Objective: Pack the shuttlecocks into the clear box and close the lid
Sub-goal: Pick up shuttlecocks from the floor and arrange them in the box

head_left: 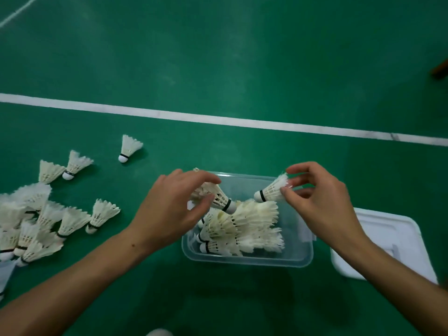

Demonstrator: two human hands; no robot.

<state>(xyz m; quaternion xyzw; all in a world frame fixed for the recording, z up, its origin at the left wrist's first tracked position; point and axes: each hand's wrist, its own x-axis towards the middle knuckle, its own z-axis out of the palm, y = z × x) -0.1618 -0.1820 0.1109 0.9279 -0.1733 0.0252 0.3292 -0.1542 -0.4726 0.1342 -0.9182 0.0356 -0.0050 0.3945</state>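
The clear box (247, 259) sits on the green floor with several white shuttlecocks (244, 226) lying inside. My left hand (174, 207) grips a shuttlecock (220, 198) over the box's left side, cork pointing right and down. My right hand (320, 197) pinches another shuttlecock (272, 190) by its feathers above the box's far right part, cork pointing left. A pile of loose shuttlecocks (36, 224) lies on the floor to the left. The white lid (388, 236) lies flat to the right of the box, partly under my right forearm.
One shuttlecock (128, 147) lies apart at the upper left of the pile. A white court line (218, 118) crosses the green floor beyond the box. A dark brown object (440, 69) pokes in at the far right edge.
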